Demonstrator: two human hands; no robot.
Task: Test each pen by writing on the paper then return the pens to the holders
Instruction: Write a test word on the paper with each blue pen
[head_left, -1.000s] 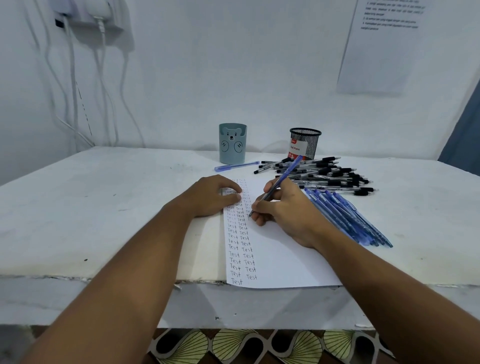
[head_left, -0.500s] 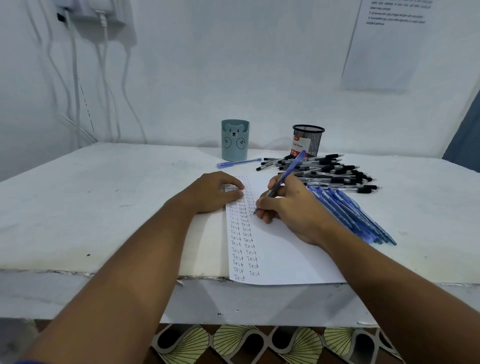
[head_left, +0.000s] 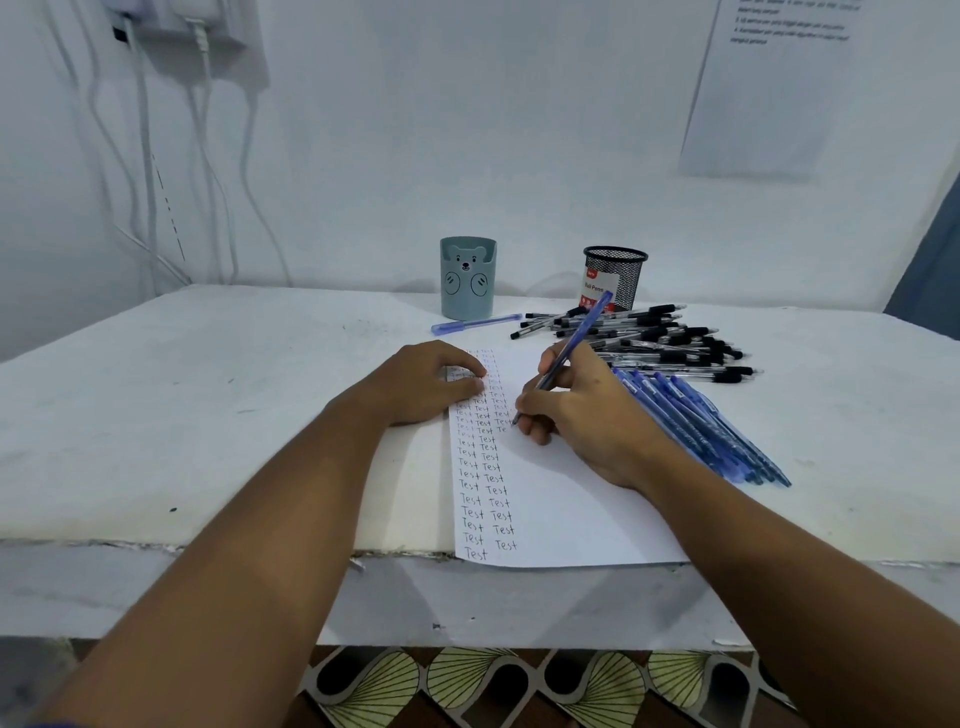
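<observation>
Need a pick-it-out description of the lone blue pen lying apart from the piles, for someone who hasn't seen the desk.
Start at the teal bear-face pen holder standing at the back of the white table, left of the black mesh holder. Right at its base, on the near side, lies the lone blue pen, flat and almost sideways. Unlike the black-capped pile and the blue bundle to the right, it lies by itself.

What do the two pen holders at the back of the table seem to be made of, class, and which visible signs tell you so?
The bear holder looks like matte moulded plastic: smooth, opaque grey-blue walls with a printed bear face. The black holder looks like wire mesh, probably metal: light shows through its fine grid, and a solid rim rings the top. The label on it looks like paper or card.
</observation>
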